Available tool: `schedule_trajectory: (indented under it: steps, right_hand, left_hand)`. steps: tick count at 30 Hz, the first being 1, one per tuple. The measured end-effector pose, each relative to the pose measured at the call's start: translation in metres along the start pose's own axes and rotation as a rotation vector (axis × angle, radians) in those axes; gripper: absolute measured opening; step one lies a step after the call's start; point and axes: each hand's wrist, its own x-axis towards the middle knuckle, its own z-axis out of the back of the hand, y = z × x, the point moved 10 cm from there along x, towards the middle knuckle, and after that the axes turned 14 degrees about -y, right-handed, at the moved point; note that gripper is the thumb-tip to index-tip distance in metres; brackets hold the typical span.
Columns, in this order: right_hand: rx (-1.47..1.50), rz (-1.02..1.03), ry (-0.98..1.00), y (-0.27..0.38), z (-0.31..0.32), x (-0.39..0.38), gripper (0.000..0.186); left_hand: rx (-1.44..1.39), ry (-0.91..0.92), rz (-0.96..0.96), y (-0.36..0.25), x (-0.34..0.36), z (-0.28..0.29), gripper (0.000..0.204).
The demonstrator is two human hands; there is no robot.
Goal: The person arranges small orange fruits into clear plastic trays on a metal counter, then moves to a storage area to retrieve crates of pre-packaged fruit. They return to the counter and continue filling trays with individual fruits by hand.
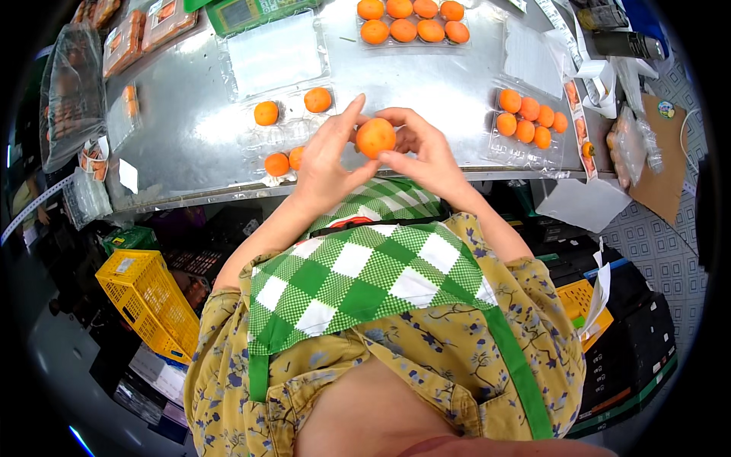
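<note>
Above table edge point(228, 194), hands-held orange point(375, 137)

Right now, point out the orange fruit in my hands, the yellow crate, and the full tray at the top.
Orange fruit point(375, 138), head view, front skin.
Yellow crate point(145, 298), head view, side wall.
Full tray point(415, 43), head view, near rim.

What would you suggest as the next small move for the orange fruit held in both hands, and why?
Probably lower the orange fruit into a vacant pocket of the clear tray just left of it. Both the left hand and right hand pinch it above the metal table, and that tray holds only four fruits, while the tray on the right looks full.
</note>
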Motion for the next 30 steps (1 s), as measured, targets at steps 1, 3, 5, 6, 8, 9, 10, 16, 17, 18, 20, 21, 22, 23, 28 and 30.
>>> schedule_trajectory:
  steps: [1,3,5,6,8,9,10,16,17,18,20,21,22,23,28,30]
  right_hand:
    - [0.040,-0.030,0.005,-0.001,-0.007,0.000,0.049]
    - [0.156,-0.106,0.025,-0.003,-0.011,0.000,0.046]
    - [0.277,-0.203,0.034,-0.005,-0.009,-0.003,0.044]
    - [0.268,-0.227,0.034,-0.006,-0.006,-0.006,0.044]
    - [0.284,-0.268,0.052,-0.008,-0.006,-0.008,0.045]
    - [0.290,-0.280,0.048,-0.009,-0.005,-0.009,0.045]
    - [0.295,-0.291,0.042,-0.012,-0.004,-0.010,0.045]
    - [0.289,-0.277,0.056,-0.009,-0.002,-0.012,0.046]
    - [0.286,-0.261,0.054,-0.007,-0.002,-0.012,0.047]
    - [0.286,-0.265,0.054,-0.008,-0.001,-0.012,0.047]
    - [0.287,-0.273,0.058,-0.012,0.000,-0.011,0.046]
    - [0.288,-0.281,0.049,-0.010,0.000,-0.010,0.046]
    - [0.289,-0.283,0.047,-0.005,-0.003,-0.008,0.046]
    - [0.290,-0.284,0.048,-0.002,-0.005,-0.007,0.045]
    - [0.200,-0.278,0.015,-0.014,0.001,-0.008,0.045]
    - [0.191,-0.287,0.034,-0.014,-0.003,-0.007,0.049]
  left_hand:
    - [0.010,-0.007,-0.033,-0.003,-0.001,-0.001,0.079]
    - [0.031,-0.021,-0.099,-0.007,-0.003,-0.004,0.079]
    - [0.007,-0.032,-0.091,-0.007,-0.006,-0.008,0.079]
    - [-0.005,-0.037,-0.086,-0.008,-0.007,-0.011,0.078]
    - [-0.024,-0.031,-0.056,-0.007,-0.008,-0.009,0.078]
    - [-0.034,-0.027,-0.042,-0.006,-0.008,-0.008,0.077]
    - [-0.046,-0.031,-0.036,-0.006,-0.008,-0.008,0.077]
    - [-0.103,-0.022,0.019,0.000,-0.008,-0.007,0.077]
    - [-0.102,-0.017,0.023,0.001,-0.007,-0.008,0.077]
    - [-0.101,-0.013,0.026,0.001,-0.007,-0.009,0.077]
    - [-0.104,-0.009,0.031,0.002,-0.006,-0.010,0.076]
    - [-0.105,-0.009,0.033,0.002,-0.006,-0.010,0.075]
    - [-0.095,-0.009,0.022,0.003,-0.005,-0.010,0.075]
    - [-0.084,-0.012,0.011,0.003,-0.007,-0.010,0.074]
    - [-0.041,-0.052,-0.090,-0.006,-0.006,-0.004,0.071]
    - [-0.075,-0.052,-0.059,0.004,-0.012,-0.004,0.069]
